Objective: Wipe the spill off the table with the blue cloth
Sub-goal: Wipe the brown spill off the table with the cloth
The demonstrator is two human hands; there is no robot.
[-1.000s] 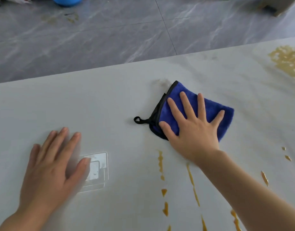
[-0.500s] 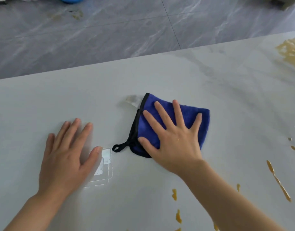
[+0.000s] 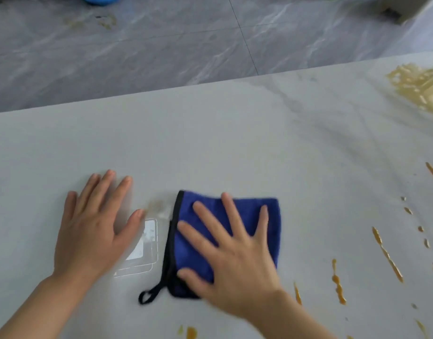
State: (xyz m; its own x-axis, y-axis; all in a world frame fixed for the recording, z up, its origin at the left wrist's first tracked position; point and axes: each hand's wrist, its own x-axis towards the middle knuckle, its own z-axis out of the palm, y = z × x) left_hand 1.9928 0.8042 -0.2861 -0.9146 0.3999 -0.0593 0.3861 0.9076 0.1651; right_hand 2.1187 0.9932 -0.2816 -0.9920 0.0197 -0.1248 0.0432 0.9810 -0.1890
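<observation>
Right grip [image 3: 237, 260], fingers spread, presses flat on the blue cloth [image 3: 269, 226] beneath.

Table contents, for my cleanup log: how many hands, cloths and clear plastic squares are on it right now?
Hands: 2, left hand and right hand
Cloths: 1, blue cloth
Clear squares: 1, plastic square
Total: 4

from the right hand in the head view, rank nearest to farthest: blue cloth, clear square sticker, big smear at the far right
1. blue cloth, under the right hand.
2. clear square sticker, left, beside the left hand.
3. big smear, far right corner of the table.
</observation>
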